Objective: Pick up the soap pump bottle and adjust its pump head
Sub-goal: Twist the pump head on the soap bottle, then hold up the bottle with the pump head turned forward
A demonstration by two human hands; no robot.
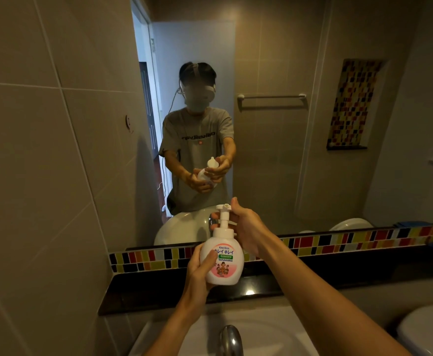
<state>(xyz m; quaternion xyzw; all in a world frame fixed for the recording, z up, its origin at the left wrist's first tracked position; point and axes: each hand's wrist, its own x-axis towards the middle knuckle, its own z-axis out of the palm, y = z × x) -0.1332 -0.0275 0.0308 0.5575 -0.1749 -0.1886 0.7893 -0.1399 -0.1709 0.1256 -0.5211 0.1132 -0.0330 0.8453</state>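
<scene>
- Home bathroom, seen from the washbasin.
- White sink (274,330) at bottom, chrome tap (231,340) over its bowl.
- Large wall mirror (287,124) above a dark ledge (313,273).
- Strip of multicoloured mosaic tiles (338,242) between ledge and mirror.
- Big beige wall tiles (43,150) on the left.
- Reflected in the mirror: towel rail (272,97), mosaic-lined wall niche (351,104), open doorway behind the person.
- Soap pump bottle (223,258) held over the basin.

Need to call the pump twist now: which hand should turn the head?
Right. The right hand already has its fingers at the pump head, while the left hand grips the soap bottle body, steadying it.
</scene>
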